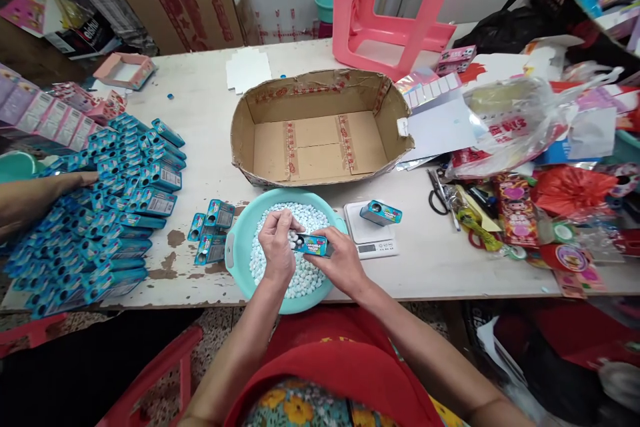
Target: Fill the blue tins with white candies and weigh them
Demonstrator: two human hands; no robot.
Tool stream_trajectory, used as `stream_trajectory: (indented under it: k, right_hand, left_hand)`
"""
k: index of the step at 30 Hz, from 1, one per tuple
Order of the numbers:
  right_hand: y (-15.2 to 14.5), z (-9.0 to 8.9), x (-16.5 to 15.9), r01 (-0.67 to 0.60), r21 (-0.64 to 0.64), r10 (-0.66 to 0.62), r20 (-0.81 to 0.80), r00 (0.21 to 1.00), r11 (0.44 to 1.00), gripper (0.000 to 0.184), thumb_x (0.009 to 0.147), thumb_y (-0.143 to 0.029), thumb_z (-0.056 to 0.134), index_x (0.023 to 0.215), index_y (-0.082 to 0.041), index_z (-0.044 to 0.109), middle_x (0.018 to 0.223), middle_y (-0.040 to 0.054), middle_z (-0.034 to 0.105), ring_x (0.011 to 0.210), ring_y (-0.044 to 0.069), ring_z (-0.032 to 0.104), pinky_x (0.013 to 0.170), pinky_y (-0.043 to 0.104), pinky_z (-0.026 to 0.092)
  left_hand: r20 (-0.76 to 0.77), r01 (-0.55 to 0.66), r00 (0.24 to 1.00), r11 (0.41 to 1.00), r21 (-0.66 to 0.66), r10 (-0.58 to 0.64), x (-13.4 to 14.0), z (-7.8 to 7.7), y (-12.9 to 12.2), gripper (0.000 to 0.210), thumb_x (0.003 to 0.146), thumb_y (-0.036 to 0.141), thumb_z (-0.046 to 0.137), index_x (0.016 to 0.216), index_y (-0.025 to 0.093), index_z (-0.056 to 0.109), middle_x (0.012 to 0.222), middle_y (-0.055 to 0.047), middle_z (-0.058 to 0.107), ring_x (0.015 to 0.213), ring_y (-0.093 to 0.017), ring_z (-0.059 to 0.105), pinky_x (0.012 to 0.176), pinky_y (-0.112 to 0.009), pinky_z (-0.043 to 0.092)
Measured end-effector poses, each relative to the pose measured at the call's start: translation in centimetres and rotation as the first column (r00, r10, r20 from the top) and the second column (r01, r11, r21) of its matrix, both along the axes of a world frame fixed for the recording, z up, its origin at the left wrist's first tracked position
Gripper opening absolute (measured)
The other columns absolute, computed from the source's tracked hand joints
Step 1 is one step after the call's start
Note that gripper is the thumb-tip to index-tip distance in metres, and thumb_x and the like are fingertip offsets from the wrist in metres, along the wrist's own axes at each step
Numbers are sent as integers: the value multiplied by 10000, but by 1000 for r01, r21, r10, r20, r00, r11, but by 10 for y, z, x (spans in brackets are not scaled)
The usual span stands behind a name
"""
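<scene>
My right hand (343, 260) grips a small blue candy box (314, 245) lying on its side, its open end facing left. At that opening my left hand (279, 243) has its fingers pinched together, with pale candies showing by the fingertips. Both hands are over a turquoise basin (243, 283) of small whitish candies (300, 285). To the right, another blue candy box (381, 212) rests on a white digital kitchen scale (363, 240). Several more blue boxes (213, 233) stand just left of the basin.
An open cardboard box (320, 147) sits behind the basin. At left, another person's arm (45, 197) reaches into a large pile of blue boxes (120, 213). Scissors (440, 193), bags and wrappers crowd the right side. A pink stool (415, 20) stands at the back.
</scene>
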State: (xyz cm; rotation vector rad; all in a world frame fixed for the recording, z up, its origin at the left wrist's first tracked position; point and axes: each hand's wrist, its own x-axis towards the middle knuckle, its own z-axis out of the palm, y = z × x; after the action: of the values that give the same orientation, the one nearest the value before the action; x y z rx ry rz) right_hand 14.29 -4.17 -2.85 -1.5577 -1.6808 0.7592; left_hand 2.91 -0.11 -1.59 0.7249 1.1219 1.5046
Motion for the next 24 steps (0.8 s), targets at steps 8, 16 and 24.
stream_trajectory:
  k: [8, 16, 24]
  right_hand:
    - [1, 2, -4, 22, 31, -21, -37, 999, 999, 296, 668, -198, 735, 933, -239, 608, 882, 12, 644, 871, 211, 601, 781, 325, 426]
    - [4, -18, 5, -4, -43, -4, -168, 986, 999, 308, 651, -224, 769, 922, -230, 621, 875, 6, 632, 850, 203, 600, 747, 311, 456]
    - [-18, 22, 38, 62, -13, -63, -281, 958, 998, 309, 683, -282, 767, 951, -231, 620, 892, 13, 615, 841, 184, 599, 754, 294, 471]
  left_hand:
    - [35, 57, 998, 997, 57, -59, 1, 10, -2, 198, 835, 326, 548, 720, 171, 506, 612, 21, 511, 537, -101, 528, 552, -228, 422]
    - [-51, 98, 994, 993, -59, -101, -21, -26, 21, 243, 831, 420, 515, 752, 190, 513, 574, 35, 457, 470, -97, 438, 482, -226, 381]
    - [-827, 267, 482, 948, -174, -288, 3, -127, 40, 216, 801, 378, 550, 913, 204, 612, 1058, -87, 576, 1082, -250, 474, 956, -412, 346]
